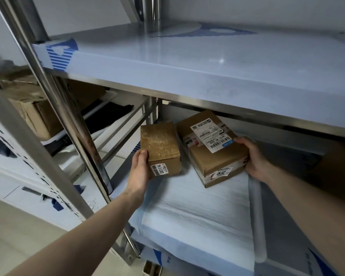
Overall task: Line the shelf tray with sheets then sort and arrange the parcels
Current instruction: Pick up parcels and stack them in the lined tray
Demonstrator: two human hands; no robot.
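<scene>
Nearest me, a pale blue quilted sheet (197, 214) covers the steel shelf tray (283, 253). On it, my left hand (140, 166) grips the small plain brown parcel (160, 147), thumb curled over its top corner. My right hand (254, 159) clasps the larger labelled parcel (211, 148) (white barcode sticker on top). Above, the upper shelf (187, 62) gleams under glossy film.

Matt brown cardboard parcels (211, 148), glossy steel shelf posts (82, 136), soft quilted paper-like sheet (197, 212)
</scene>
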